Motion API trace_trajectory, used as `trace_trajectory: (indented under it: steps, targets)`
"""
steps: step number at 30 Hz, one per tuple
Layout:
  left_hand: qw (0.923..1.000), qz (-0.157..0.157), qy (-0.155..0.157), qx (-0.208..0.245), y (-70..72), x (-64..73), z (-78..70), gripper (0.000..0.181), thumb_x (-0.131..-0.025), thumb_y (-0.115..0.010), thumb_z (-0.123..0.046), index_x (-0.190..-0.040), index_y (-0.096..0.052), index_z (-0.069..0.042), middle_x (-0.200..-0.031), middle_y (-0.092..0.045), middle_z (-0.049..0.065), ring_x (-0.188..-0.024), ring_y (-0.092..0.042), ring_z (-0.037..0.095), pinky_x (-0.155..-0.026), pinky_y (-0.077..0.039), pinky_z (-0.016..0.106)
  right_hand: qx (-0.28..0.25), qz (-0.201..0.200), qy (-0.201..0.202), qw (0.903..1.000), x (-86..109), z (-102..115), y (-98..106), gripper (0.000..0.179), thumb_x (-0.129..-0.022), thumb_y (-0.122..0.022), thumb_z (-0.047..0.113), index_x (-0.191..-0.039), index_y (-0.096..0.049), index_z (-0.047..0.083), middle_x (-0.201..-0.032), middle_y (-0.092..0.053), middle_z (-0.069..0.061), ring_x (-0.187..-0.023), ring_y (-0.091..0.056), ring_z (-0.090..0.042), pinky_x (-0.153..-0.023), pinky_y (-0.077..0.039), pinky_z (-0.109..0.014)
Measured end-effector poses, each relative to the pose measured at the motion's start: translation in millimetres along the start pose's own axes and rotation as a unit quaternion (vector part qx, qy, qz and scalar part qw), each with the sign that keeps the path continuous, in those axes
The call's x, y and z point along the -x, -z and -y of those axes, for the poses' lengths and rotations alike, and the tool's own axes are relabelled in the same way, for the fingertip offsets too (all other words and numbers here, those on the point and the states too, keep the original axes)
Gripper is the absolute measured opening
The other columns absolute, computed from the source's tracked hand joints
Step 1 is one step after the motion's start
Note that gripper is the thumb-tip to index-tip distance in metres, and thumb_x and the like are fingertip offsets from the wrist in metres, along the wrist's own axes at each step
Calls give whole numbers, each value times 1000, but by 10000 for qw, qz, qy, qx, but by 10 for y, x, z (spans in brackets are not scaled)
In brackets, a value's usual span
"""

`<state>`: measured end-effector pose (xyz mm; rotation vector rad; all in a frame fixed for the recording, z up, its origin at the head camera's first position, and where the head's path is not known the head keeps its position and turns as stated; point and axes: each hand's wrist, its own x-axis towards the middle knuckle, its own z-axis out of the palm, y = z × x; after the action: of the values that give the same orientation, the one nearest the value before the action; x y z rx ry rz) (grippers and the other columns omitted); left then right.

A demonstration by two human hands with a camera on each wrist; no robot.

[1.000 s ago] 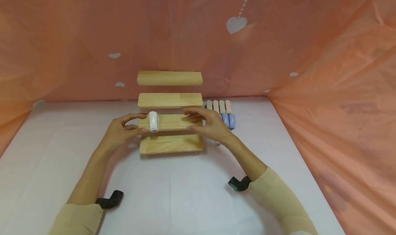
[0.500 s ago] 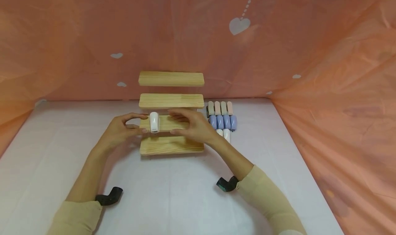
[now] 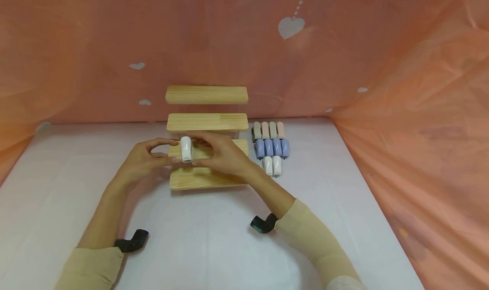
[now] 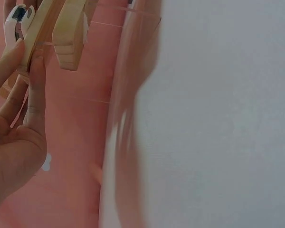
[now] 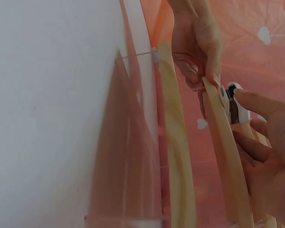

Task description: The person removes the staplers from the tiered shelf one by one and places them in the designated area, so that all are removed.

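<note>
A white mini stapler (image 3: 186,150) stands near the left end of the third shelf board (image 3: 238,147) from the top of a stepped wooden rack. My left hand (image 3: 143,162) holds that board's left end, thumb in front and fingers behind. The left wrist view shows the pinch at the board end (image 4: 34,35). My right hand (image 3: 225,156) reaches across the board from the right and grips the stapler, thumb at its front end and fingers at its back. In the right wrist view the thumb tip meets the stapler (image 5: 238,107); some finger contact is hidden.
Right of the rack, mini staplers lie in rows on the white table (image 3: 206,239): green and pink ones (image 3: 269,130), blue ones (image 3: 272,148), and two white ones (image 3: 272,166). A pink curtain (image 3: 229,35) hangs close behind. Upper boards (image 3: 207,122) rise toward it.
My right hand has moved left along the board to the white stapler, uncovering the rows at the right. The left hand stays at the board's left end; the stapler keeps its place.
</note>
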<state>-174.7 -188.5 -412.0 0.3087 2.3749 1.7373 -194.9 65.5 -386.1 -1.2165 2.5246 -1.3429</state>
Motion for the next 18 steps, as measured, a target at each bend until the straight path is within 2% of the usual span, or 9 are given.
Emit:
trace_trajectory:
  steps: [3, 11, 18]
  targets:
    - [9999, 61, -86, 30, 15, -4, -1, 52, -87, -79, -18, -132, -58, -4, -94, -75, 10, -89, -73, 18, -79, -56, 31, 200, 0, 72, 9998, -42, 16, -34, 69, -83, -84, 24, -144, -52, 16, -139, -57, 3, -125, -53, -6, -105, -39, -18]
    - [9998, 114, -31, 138, 27, -12, 10, 52, -87, -79, -20, -133, -58, -6, -94, -75, 10, -90, -73, 18, -81, -56, 33, 900, 29, -222, 9957, -95, 55, -85, 73, -83, -82, 36, -147, -50, 20, -142, -55, 3, -129, -48, -6, -107, -36, -19]
    - [9999, 83, -37, 133, 34, 2, 27, 53, -87, -79, -19, -134, -58, -4, -95, -75, 10, -89, -73, 18, -81, -57, 34, 975, -15, -287, 9948, -82, 63, -83, 69, -83, -82, 32, -145, -53, 20, -140, -58, 3, -129, -50, -7, -107, -36, -20]
